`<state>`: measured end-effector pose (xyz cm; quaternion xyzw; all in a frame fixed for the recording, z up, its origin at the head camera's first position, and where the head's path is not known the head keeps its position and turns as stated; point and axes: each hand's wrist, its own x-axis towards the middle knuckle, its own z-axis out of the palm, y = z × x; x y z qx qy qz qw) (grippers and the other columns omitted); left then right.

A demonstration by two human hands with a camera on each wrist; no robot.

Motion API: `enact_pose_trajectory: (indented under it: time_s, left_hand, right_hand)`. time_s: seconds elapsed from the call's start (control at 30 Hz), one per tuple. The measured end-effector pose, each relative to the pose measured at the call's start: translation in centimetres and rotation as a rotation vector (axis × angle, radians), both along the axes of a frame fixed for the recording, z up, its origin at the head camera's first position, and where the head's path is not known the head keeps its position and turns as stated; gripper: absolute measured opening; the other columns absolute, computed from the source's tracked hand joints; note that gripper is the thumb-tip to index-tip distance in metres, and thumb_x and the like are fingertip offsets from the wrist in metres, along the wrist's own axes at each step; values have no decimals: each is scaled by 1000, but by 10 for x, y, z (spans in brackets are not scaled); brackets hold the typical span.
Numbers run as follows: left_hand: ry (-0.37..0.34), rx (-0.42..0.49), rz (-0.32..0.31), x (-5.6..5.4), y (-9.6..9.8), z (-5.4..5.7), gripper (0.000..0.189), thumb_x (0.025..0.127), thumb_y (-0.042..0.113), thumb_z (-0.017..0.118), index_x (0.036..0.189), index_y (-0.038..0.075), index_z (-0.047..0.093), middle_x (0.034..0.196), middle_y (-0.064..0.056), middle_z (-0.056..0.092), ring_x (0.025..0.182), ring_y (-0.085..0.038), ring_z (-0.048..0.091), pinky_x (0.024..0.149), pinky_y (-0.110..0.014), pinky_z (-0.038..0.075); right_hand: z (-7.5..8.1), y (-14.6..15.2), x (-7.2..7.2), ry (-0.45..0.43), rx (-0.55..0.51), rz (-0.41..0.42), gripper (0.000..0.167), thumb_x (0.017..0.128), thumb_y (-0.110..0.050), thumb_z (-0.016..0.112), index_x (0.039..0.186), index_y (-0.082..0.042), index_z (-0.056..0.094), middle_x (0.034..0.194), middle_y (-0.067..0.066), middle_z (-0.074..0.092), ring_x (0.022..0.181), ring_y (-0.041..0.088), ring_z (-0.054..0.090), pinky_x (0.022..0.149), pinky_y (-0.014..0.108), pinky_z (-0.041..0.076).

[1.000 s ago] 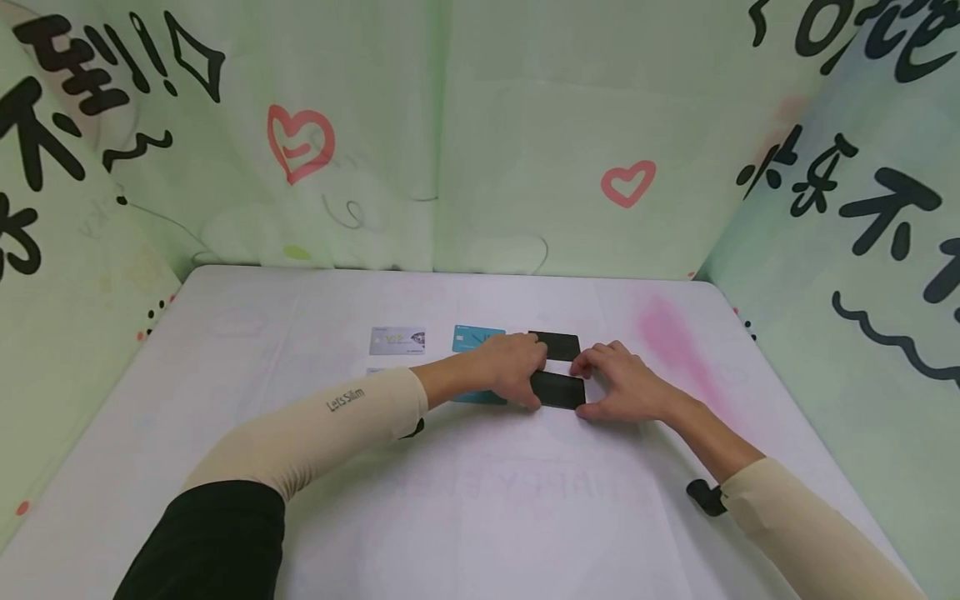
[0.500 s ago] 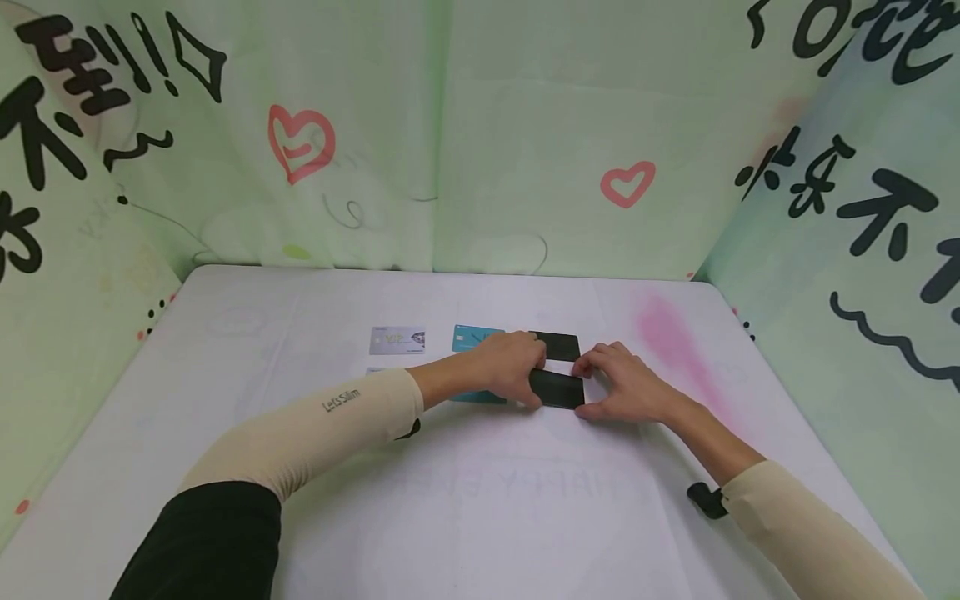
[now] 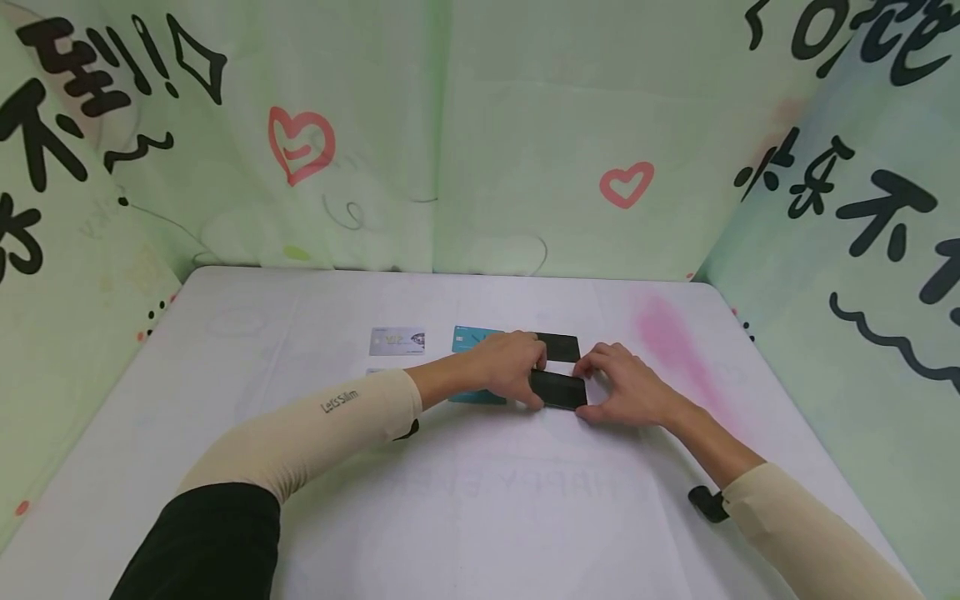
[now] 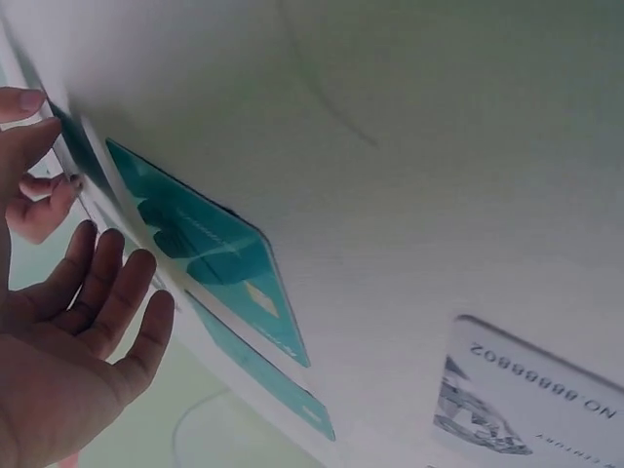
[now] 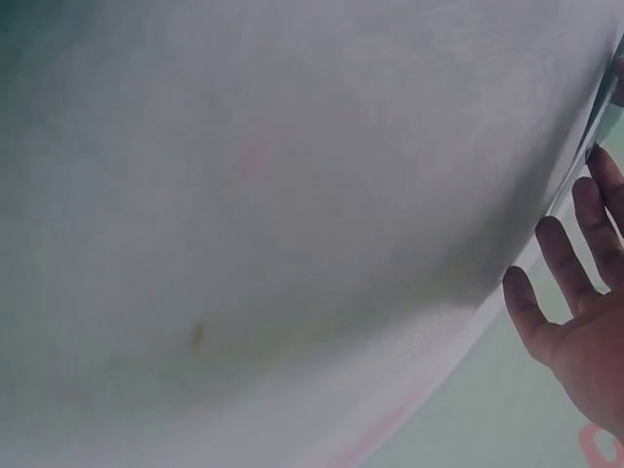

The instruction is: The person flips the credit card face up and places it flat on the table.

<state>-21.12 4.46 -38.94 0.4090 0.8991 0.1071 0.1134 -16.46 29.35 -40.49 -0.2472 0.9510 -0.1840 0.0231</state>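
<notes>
In the head view, a black card lies near the middle of the table with a hand at each end. My left hand holds its left end between thumb and fingers, and my right hand holds the right end the same way. Just behind it lies a second black card. Under and beside my left hand are two teal cards, one at the back and one at the front, both partly covered. The left wrist view shows the front teal card beside my curved fingers.
A silver VIP card lies at the back left; another silver card, seen in the left wrist view, is mostly hidden by my left sleeve in the head view. The table has a white cover. Green printed curtains stand behind and on both sides.
Both hands stay at the ends of the front black card, which shifts only very slightly. The other cards keep their places.
</notes>
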Motion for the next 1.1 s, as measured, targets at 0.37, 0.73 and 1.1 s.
enact_pose_trajectory:
  time_s: [0.37,0.73,1.1]
  left_hand:
    - [9,-17,-2,1,0,-3,57,83,53,82,121,14,66,111,1,64,97,-13,58,83,-26,50]
    - [7,-1,-7,1,-2,-4,58,85,53,81,126,14,66,109,2,63,98,-12,58,81,-26,49]
    - [34,-13,-30,0,-3,-3,56,86,50,81,128,14,68,112,1,66,99,-12,59,80,-25,50]
  right_hand:
    - [2,4,-1,-9,-65,32,42,75,-26,88,112,-16,70,108,-3,63,105,18,60,94,44,47]
    - [10,9,-2,-61,-67,9,43,77,-25,88,114,-15,68,112,-2,63,106,20,62,97,47,49]
    - [14,18,-3,-78,-73,-20,45,78,-25,88,115,-12,66,111,0,64,105,21,63,97,50,50]
